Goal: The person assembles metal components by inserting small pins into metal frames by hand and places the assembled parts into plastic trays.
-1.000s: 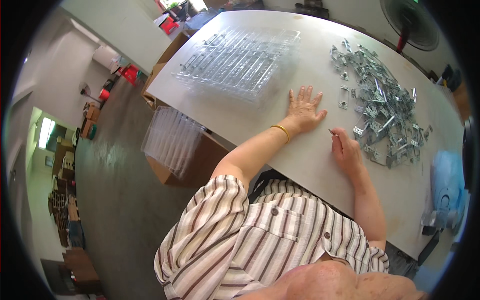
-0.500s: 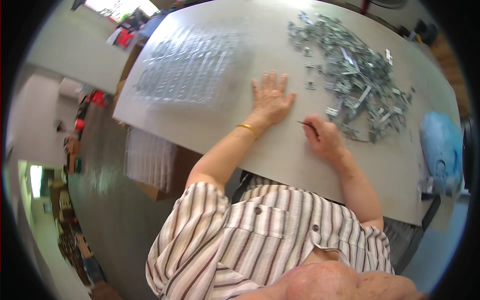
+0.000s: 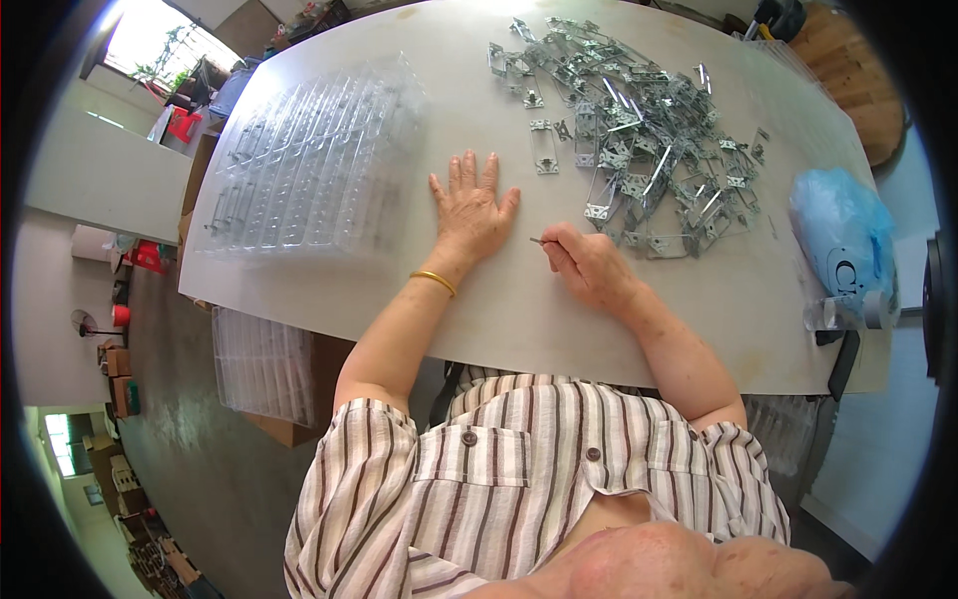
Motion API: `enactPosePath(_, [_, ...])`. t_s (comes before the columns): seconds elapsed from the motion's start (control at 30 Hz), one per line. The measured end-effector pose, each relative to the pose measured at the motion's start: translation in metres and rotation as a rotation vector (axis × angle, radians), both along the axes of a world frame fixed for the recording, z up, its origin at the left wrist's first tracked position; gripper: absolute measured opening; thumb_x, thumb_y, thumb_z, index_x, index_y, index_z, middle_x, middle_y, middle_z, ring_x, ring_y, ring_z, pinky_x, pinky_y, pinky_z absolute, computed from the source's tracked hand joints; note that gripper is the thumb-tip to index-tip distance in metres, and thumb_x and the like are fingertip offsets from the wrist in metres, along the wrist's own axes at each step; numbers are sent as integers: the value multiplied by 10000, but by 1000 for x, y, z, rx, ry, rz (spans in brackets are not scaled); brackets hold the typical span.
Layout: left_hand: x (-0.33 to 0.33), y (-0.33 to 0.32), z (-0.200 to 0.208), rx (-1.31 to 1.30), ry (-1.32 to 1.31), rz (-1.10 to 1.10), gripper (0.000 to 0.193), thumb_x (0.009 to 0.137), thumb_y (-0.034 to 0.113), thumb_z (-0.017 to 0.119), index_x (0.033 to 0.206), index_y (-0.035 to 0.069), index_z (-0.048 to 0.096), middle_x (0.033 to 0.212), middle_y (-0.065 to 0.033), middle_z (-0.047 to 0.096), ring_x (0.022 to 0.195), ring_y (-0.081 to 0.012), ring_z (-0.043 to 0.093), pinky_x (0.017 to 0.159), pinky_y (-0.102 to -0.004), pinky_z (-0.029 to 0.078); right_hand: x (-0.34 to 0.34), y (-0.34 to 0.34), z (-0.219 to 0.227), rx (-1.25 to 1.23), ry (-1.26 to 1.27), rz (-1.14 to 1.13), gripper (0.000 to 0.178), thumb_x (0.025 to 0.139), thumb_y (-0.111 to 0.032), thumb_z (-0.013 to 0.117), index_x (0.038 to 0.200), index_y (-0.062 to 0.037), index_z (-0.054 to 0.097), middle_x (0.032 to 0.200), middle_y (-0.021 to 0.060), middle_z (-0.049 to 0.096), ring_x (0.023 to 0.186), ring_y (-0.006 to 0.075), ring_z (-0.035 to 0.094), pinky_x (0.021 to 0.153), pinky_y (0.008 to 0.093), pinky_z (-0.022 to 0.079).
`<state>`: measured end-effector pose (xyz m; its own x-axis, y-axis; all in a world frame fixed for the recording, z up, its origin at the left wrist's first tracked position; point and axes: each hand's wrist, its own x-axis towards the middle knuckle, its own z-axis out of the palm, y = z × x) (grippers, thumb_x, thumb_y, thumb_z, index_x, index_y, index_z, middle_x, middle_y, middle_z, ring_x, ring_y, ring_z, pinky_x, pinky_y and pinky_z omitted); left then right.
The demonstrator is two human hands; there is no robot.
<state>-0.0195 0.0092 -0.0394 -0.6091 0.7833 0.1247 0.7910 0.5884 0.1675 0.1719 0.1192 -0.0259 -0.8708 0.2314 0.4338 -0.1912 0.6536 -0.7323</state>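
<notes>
My left hand (image 3: 471,214) lies flat on the pale table with its fingers spread and holds nothing. A short way to its right, my right hand (image 3: 591,268) is closed around a thin dark rod (image 3: 540,240). Only the rod's tip pokes out toward the left hand; the rest is hidden in the fingers, so its kind does not show. Beyond the right hand spreads a loose heap of small silvery metal brackets (image 3: 649,140). One bracket (image 3: 544,147) lies apart at the heap's left side. Left of my left hand stands a stack of clear plastic trays (image 3: 324,165) with rows of compartments.
A blue plastic bag (image 3: 843,235) sits at the table's right, with a roll of clear tape (image 3: 874,309) near it. More clear trays (image 3: 261,364) rest on a cardboard box (image 3: 324,399) below the table's left edge. A round wooden top (image 3: 848,80) is at the far right.
The view has turned, so the table and both hands appear farther left. On the table, the left hand stays flat and the right hand keeps the rod.
</notes>
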Motion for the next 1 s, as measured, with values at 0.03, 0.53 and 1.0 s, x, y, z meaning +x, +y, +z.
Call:
enactPosePath(0.03, [-1, 1, -1, 3, -2, -1, 712, 1004, 531, 407, 1572, 113, 311, 1624, -216, 254, 1524, -383, 168, 1207, -620, 43, -1, 1, 0, 3, -2, -1, 70, 981, -114, 602, 1020, -65, 570, 707, 156, 635, 642, 362, 652, 569, 434, 500])
enactPosePath(0.53, [4, 4, -6, 11, 49, -1, 706, 1004, 494, 447, 1553, 66, 328, 1603, -262, 268, 1504, -431, 193, 1193, -634, 84, 4, 3, 2, -50, -11, -24, 78, 936, -55, 633, 989, -56, 576, 715, 162, 633, 636, 361, 655, 555, 431, 497])
enactPosePath(1.0, [-45, 92, -3, 474, -173, -282, 524, 858, -2, 500, 1381, -5, 468, 1430, -203, 508, 1398, -431, 384, 1180, -510, 278, -4, 2, 6, -50, -24, 42, 88, 900, -13, 645, 951, -45, 581, 678, 105, 622, 584, 285, 643, 535, 381, 488])
